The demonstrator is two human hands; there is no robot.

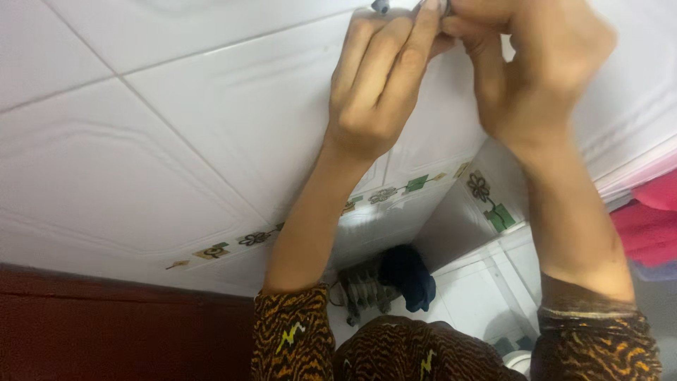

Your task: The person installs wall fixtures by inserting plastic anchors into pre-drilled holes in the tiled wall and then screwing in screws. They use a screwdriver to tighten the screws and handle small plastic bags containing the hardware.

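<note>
both hands are raised against a white tiled wall (pixel 211 134). the left hand (pixel 377 85) has its fingers curled, the tips pinching a small dark object (pixel 381 5) at the top edge of the view; most of that object is cut off, so its kind cannot be told. the right hand (pixel 536 63) is clenched just beside it, fingertips meeting the left ones. a flowered tile border (pixel 395 192) runs below, and a dark blue cloth (pixel 409 276) hangs lower down.

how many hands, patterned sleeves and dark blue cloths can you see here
hands: 2, left hand and right hand
patterned sleeves: 2, left sleeve and right sleeve
dark blue cloth: 1
total: 5
</note>
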